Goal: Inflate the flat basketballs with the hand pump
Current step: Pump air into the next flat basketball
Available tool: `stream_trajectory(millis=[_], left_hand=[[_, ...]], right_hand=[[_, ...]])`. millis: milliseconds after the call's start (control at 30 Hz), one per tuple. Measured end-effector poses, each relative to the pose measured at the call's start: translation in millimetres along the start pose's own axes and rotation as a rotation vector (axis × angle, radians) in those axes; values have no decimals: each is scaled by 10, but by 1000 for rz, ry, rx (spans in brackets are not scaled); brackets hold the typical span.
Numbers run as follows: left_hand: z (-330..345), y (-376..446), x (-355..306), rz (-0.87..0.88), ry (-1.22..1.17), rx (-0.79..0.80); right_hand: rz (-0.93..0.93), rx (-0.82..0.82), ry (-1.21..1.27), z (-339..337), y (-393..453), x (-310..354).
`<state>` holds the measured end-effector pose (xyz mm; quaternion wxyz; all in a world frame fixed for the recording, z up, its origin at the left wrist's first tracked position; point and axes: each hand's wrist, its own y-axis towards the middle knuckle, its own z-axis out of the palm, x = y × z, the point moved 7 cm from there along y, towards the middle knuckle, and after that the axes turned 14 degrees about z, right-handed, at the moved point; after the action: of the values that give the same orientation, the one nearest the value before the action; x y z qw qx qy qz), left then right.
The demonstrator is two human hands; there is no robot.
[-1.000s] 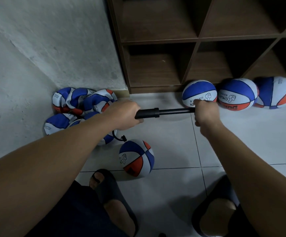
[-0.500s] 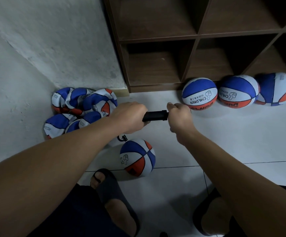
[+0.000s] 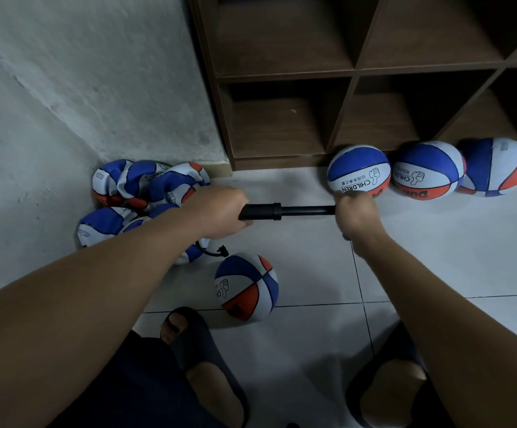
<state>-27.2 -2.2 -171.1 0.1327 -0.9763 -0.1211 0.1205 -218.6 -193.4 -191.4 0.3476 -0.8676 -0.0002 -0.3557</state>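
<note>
A black hand pump lies level between my hands, its rod drawn out. My left hand grips the pump's barrel. My right hand grips the handle at the rod's end. A thin black hose drops from under my left hand to a blue, white and orange basketball on the floor tiles. That ball looks nearly round. Several flat, crumpled basketballs are heaped in the corner to the left.
Three round basketballs line the foot of a dark wooden cubby shelf whose visible cubbies hold nothing. A rough white wall closes the left side. My feet in dark slippers stand near the ball.
My right hand pushed the handle in toward the barrel, then pulled it back out to the right. The left hand and the ball have stayed put.
</note>
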Motion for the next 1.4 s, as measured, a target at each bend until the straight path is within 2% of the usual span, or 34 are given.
stream_trajectory(millis=[267,567,767,867,1133,1400], left_hand=[[-25,49,-307,55,47,1],[-23,53,-320,69,-5,-20],[-83,-27,116,-23,50,-42],[-67,-19,63,-12,84,-74],[-45,38,-276,47,74,-59],[-106,52,-354,67,105,-89]], right_hand=[[-109,115,-13,490,-332,61],[-107,142,-83,492,-297,116],[-5,7,-22,-94,96,48],[-6,-25,43,-69,57,13],[-162,41,-20,416,-365,146],[-114,99,-4,497,-352,159]])
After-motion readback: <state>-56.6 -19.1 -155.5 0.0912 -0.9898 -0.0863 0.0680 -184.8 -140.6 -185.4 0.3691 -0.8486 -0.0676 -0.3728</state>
